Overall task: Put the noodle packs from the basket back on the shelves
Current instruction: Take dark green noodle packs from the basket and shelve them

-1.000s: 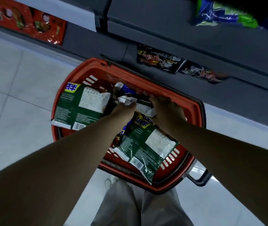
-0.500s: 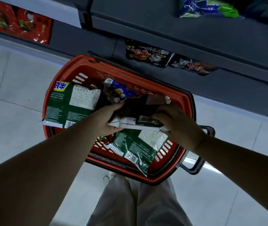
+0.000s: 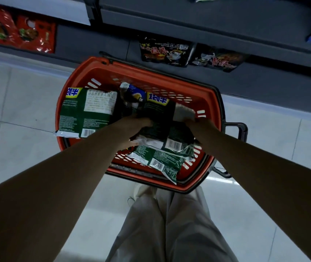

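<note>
To the left of the left hand [image 3: 134,127], one green noodle pack [image 3: 86,110] is propped across the rim of the orange basket [image 3: 151,72], which is set on the floor close under the shelves [image 3: 226,21], probably so that little carrying is needed. Between the hands, the held pack [image 3: 160,121] is lifted clear of the basket. Its left edge is wrapped by the curled fingers of the left hand. Its right edge is gripped by the right hand [image 3: 198,121], whose fingertips are hidden under the wrapper. Two hands are likely used because the pack is wide and limp. Beyond the hands a blue-and-yellow pack [image 3: 134,93] is partly covered, and beneath them a third green pack [image 3: 160,159] is left lying. Four packs are counted at the basket. Two black packs [image 3: 164,52] are seen shelved beyond the right hand.
</note>
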`<state>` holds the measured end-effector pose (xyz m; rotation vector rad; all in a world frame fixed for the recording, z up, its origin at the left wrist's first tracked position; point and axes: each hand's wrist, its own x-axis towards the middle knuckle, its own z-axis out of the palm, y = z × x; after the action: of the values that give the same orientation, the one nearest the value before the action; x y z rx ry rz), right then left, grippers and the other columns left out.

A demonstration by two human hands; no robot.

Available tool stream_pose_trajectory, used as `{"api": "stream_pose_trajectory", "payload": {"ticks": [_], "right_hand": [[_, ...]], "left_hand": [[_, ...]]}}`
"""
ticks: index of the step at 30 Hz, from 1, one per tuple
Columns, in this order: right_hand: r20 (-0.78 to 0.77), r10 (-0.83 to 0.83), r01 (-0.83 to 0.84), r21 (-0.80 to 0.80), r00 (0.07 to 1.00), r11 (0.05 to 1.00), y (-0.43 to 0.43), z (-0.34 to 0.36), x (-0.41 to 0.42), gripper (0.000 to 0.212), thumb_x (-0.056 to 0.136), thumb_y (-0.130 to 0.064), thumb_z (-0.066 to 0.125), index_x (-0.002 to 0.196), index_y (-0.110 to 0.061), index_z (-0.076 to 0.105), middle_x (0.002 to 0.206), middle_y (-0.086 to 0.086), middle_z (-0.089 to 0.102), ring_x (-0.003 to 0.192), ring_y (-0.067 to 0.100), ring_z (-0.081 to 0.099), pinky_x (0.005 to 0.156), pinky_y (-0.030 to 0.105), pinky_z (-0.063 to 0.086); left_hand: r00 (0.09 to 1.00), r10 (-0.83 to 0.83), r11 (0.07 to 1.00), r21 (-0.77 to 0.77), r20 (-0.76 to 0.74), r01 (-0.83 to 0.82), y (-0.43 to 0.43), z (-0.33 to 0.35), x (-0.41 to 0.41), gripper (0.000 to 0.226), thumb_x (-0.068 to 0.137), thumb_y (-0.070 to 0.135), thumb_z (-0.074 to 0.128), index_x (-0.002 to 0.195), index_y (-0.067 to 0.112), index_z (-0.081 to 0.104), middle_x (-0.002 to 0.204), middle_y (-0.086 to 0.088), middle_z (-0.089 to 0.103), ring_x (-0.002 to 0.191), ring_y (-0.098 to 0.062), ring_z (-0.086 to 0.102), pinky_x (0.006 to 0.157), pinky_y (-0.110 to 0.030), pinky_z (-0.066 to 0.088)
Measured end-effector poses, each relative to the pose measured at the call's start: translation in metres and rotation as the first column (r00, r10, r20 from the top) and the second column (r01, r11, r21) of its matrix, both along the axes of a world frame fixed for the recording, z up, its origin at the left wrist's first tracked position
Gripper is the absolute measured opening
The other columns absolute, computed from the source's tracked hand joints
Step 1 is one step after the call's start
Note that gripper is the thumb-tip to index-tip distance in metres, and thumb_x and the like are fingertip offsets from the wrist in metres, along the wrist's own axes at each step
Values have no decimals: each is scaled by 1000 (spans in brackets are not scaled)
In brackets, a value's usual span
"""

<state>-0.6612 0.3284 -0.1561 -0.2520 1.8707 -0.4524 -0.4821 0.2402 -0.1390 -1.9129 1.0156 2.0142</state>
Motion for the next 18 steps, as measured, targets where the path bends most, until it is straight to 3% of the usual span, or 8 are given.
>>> {"api": "stream_pose_trajectory", "payload": {"ticks": [1,3,4,6,9,12,14,18], "right_hand": [[19,-38,38,-3,999,999,1,6,1,39,93,-28,62,125,-6,56,96,9,65,86,22,64,81,36,56],[41,-140,142,-67,989,988,4,27,3,44,87,-26,70,124,-5,59,102,10,68,88,23,67,77,34,57],[63,-177,182,-96,982,979,6,42,3,44,85,-24,72,122,-5,60,101,9,68,84,20,67,68,30,55],[121,-235,251,-148,964,956,11,78,3,30,84,-20,74,109,-8,64,100,8,68,78,16,66,61,23,51],[250,-315,374,-245,916,895,20,141,8,23,83,-17,74,103,-8,67,107,11,71,85,21,70,74,31,59],[262,-337,413,-341,904,844,28,204,14,33,85,-18,72,116,-11,61,112,10,70,99,27,69,89,44,56],[227,-330,397,-408,916,822,32,250,18,34,84,-25,73,114,-16,58,113,7,70,103,27,67,94,50,52],[156,-288,325,-540,945,776,48,350,22,39,72,-40,74,104,-24,60,112,6,69,105,27,66,97,53,49]], "left_hand": [[999,45,999,4,-26,-45,3,8,3,26,91,15,60,116,12,59,103,-5,66,93,-20,65,73,-25,55],[984,148,989,16,-96,-147,7,30,8,23,90,6,58,110,16,63,108,-11,69,99,-26,66,87,-33,54],[979,160,987,2,-128,-161,9,44,10,23,90,4,57,108,17,63,106,-12,70,96,-27,67,86,-36,54],[982,128,988,-69,-138,-138,11,76,17,20,88,4,58,103,16,64,97,-13,70,82,-27,67,67,-31,51],[988,74,986,-142,-138,-93,16,138,25,17,82,16,66,99,18,66,101,-18,70,86,-29,64,66,-33,42],[990,35,978,-198,-135,-61,20,212,21,54,61,36,71,111,15,64,117,-20,64,98,-30,59,79,-39,43],[993,-21,971,-240,-114,-7,27,264,17,73,56,41,69,122,10,60,132,-21,55,116,-33,55,98,-42,42],[975,76,929,-340,-207,-144,41,337,27,81,42,48,66,115,14,57,133,-13,53,124,-35,49,108,-51,34]]}}
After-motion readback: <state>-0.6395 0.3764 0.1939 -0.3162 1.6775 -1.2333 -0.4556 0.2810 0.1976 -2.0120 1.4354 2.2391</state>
